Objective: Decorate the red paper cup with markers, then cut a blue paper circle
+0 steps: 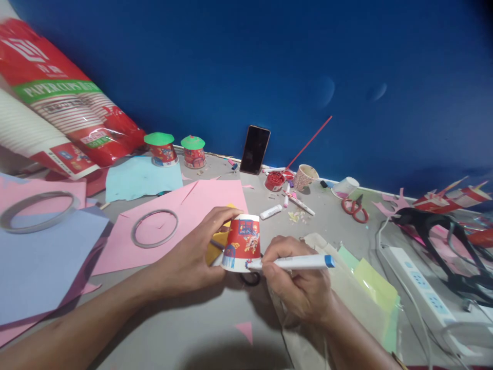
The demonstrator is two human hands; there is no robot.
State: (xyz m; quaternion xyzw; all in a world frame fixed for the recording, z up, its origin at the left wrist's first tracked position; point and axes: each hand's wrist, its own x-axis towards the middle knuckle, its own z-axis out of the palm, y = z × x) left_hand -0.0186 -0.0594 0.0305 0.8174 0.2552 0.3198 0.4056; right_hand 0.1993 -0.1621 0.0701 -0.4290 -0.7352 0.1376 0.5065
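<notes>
Upside down in my left hand (pixel 200 246) is a red and white paper cup (pixel 242 239), gripped at its left side between thumb and fingers. Blue strokes mark the lower left of the cup's wall. My right hand (pixel 295 280) closes round a white marker (pixel 302 262) with a blue end. The marker's tip meets the white band near the cup's lower rim. Behind the cup, partly hidden, lie yellow paper (pixel 216 251) and scissors with a dark handle (pixel 251 279).
Pink paper (pixel 215 200) carries a roll of tape (pixel 154 228) at left. Two cups with green paper roofs (pixel 159 149) stand behind it. A phone (pixel 255 149) leans on the blue wall. Red scissors (pixel 355 209), loose markers (pixel 271 211) and a power strip (pixel 418 282) lie rightward.
</notes>
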